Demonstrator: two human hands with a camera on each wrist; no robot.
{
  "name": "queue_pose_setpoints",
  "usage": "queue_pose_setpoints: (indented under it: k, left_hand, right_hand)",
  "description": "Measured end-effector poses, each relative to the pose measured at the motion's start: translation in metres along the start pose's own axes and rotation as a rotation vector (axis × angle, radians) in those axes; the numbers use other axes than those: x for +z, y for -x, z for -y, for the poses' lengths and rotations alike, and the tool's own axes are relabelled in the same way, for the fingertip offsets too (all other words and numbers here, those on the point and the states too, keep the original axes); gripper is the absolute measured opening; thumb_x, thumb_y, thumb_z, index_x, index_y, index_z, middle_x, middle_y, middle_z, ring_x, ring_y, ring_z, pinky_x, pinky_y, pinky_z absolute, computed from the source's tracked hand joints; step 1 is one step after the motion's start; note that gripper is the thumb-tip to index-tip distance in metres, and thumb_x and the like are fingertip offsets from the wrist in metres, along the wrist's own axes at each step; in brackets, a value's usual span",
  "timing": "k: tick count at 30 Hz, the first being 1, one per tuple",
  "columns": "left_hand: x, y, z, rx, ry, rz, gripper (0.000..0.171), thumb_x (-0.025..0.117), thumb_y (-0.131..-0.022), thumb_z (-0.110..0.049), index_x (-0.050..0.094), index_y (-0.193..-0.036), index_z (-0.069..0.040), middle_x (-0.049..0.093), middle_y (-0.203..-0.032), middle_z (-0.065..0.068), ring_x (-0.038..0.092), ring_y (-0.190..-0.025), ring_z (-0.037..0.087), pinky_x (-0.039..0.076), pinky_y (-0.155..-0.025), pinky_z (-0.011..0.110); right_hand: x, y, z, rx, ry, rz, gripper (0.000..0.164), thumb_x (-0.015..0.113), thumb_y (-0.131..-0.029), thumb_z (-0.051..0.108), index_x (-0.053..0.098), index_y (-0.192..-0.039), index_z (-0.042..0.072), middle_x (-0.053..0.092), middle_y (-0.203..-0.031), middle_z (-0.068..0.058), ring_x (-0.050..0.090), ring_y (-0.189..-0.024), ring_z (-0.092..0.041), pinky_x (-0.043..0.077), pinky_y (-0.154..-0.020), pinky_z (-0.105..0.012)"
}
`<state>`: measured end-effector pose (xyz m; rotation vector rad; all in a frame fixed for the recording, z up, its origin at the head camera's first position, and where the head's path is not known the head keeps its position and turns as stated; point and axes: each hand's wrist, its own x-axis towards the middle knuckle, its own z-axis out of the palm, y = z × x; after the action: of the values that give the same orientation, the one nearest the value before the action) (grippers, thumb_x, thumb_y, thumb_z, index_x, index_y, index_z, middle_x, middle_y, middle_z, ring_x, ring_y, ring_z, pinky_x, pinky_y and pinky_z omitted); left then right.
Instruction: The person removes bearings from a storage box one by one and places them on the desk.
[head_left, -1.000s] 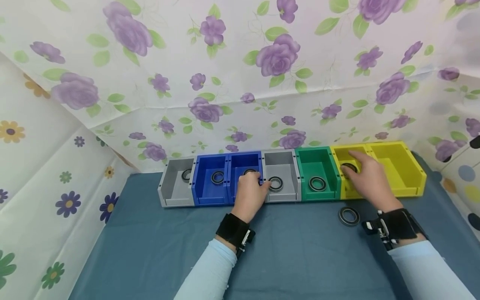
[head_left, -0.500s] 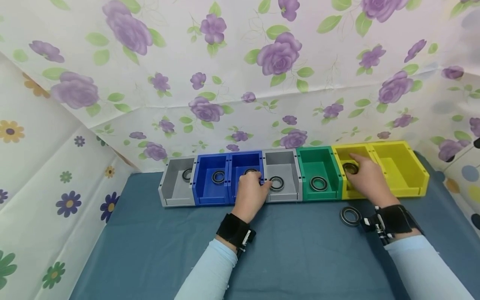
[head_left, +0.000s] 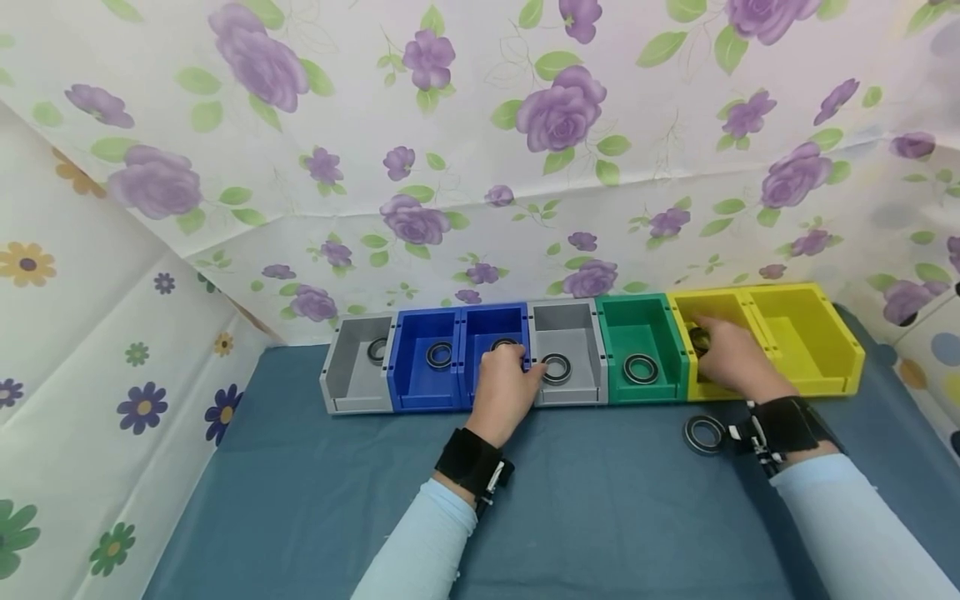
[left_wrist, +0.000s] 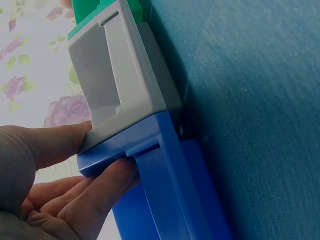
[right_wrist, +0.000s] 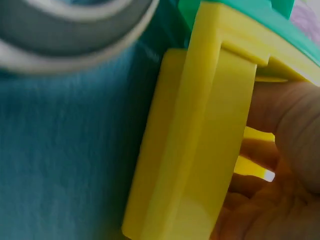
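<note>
Over the joined side walls of the right blue bin (head_left: 495, 321) and its neighbouring grey bin (head_left: 566, 321), my left hand (head_left: 504, 387) pinches with thumb and fingers; the left wrist view shows the thumb (left_wrist: 60, 142) on the grey side and fingertips inside the blue. My right hand (head_left: 738, 358) reaches into the left yellow bin (head_left: 705, 304), its fingers around a ring-shaped bearing (head_left: 700, 340), which they partly cover. In the right wrist view the fingers (right_wrist: 260, 152) go behind the yellow front lip, and the bearing there is hidden.
One loose bearing (head_left: 705, 434) lies on the blue cloth (head_left: 592, 500) beside the right wrist strap. Bearings also lie in the left grey bin (head_left: 348, 358), left blue bin (head_left: 423, 325) and green bin (head_left: 637, 321). A flowered sheet (head_left: 465, 167) hangs behind the row.
In the yellow bin my right fingers have closed in around the bearing, which now shows less. My left hand keeps its pinch on the bin walls.
</note>
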<state>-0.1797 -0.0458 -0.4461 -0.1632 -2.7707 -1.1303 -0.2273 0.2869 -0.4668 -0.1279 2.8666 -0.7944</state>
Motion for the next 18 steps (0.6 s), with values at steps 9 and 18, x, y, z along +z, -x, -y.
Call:
queue_pose_setpoints:
  k: [9, 18]
  left_hand:
    - [0.0005, -0.0004, -0.0002, 0.004, 0.0, 0.007, 0.015, 0.068, -0.086, -0.022, 0.063, -0.083, -0.008, 0.043, -0.061, -0.002, 0.043, -0.045, 0.008, 0.033, -0.039, 0.024]
    - [0.0003, -0.0002, -0.0001, 0.009, 0.009, 0.007, 0.015, 0.067, -0.086, -0.021, 0.061, -0.081, -0.008, 0.038, -0.058, -0.003, 0.04, -0.042, 0.008, 0.032, -0.038, 0.024]
  right_hand:
    - [-0.0017, -0.0078, -0.0006, -0.036, 0.098, 0.081, 0.06, 0.058, -0.08, 0.003, 0.038, -0.136, -0.006, 0.048, -0.122, -0.029, 0.048, -0.09, -0.033, 0.042, -0.072, -0.044]
    - [-0.0043, -0.0014, 0.0077, -0.06, 0.158, 0.053, 0.047, 0.057, -0.078, -0.002, 0.051, -0.125, -0.007, 0.055, -0.098, -0.018, 0.049, -0.079, -0.029, 0.041, -0.065, -0.039]
